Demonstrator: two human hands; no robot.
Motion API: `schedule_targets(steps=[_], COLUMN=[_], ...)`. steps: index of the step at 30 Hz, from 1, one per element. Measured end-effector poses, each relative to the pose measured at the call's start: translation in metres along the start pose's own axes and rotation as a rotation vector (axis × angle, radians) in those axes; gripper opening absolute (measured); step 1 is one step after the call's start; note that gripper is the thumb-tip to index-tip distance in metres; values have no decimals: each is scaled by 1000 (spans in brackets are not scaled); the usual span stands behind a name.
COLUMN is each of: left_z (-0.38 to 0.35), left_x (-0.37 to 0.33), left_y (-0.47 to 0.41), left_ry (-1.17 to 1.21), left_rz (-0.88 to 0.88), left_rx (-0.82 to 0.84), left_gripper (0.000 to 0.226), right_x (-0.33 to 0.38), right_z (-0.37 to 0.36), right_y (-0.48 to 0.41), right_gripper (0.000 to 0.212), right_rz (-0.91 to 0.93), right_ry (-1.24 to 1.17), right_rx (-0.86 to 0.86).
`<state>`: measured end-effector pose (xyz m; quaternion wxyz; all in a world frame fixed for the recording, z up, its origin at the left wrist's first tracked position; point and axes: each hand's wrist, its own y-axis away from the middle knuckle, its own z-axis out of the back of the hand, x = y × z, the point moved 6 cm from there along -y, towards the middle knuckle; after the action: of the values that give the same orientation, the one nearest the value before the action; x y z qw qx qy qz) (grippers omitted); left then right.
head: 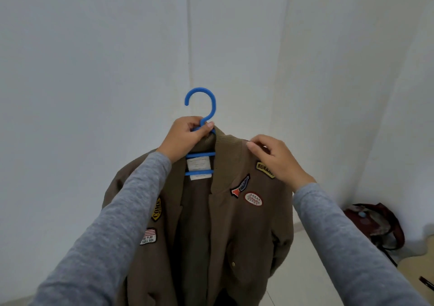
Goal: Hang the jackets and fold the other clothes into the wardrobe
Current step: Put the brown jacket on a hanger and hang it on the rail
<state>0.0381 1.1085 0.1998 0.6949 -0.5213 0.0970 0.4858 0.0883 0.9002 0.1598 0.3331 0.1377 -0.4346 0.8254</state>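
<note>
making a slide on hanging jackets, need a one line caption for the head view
Left hand holds blue plastic hanger; right hand pinches brown patched jacket's collar.

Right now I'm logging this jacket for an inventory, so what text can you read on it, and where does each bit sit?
"RUNAWAY", last letters hidden by the right hand: yellow patch on the brown jacket.
"COMP...", rest hidden by the sleeve: yellow patch.
"PLAY" and "BOY", other words blurred: flag patch.
Script word, too blurred to read: oval patch.
Neck label: print too small.
Blue hanger, held by the left hand: no text.
</note>
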Motion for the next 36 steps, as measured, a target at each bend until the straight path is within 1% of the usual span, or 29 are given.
schedule_targets(steps=[3, 6, 8, 10, 12, 13, 15, 17, 19, 22, 23, 24, 25, 28, 29, 31, 33, 36], left_z=[-14, -12, -4, 4, 10, 10, 5, -2, -10, -18, -22, -26, -32, -56, -62, -67, -70, -76], left_x=[-11, -8, -2, 11, 37, 49, 70, 86, 101, 111, 111, 108, 106, 102, 104, 109, 112, 96], left_y=[1, 6, 8, 10, 17, 25, 41, 55, 65, 71, 71, 71, 71, 76, 78, 81, 85, 86], left_ry=[-76, -122, -149, -198, -249, -232, -138, -40, 38, 130, 148, 157, 165, 197, 178, 49, -78, -113], left_rz=[-50, -53, -60, -27, 84, 140, 208, 225, 238, 201, 179, 155, 137, 159, 187, 233, 257, 272], left_rx=[44, 48, 61, 100, 175, 216, 262, 227, 157, 32, 17, 35, 97, 374, 422, 453, 453, 428], left_gripper=[32, 32, 29, 25, 29, 31, 25, 20, 18, 18, 19, 20, 23, 35, 39, 42, 38, 23], right_x=[25, 30, 30, 30, 25, 20, 11, 1, -8, -19, -23, -24, -25, -34, -37, -41, -39, -31], right_z=[-19, -28, -33, -38, -45, -47, -52, -60, -68, -71, -68, -64, -60, -47, -42, -32, -20, 6], right_y=[-14, -18, -16, -14, -11, -9, -1, 9, 23, 39, 43, 46, 47, 62, 68, 81, 89, 101], right_gripper=[21, 25, 26, 27, 28, 28, 28, 27, 26, 25, 25, 25, 24, 23, 23, 24, 24, 24], right_rz=[28, 26, 42, 60, 24, -6, -65, -120, -176, -248, -273, -288, -300, -364, -387, -423, -432, -419], right_ry=[64, 150, 227, 306, 359, 368, 376, 386, 387, 362, 357, 352, 353, 385, 389, 376, 349, 330], right_rx=[151, 188, 167, 105, 61, 44, 32, 43, 51, -2, -25, -51, -74, -118, -133, -161, -180, -203])
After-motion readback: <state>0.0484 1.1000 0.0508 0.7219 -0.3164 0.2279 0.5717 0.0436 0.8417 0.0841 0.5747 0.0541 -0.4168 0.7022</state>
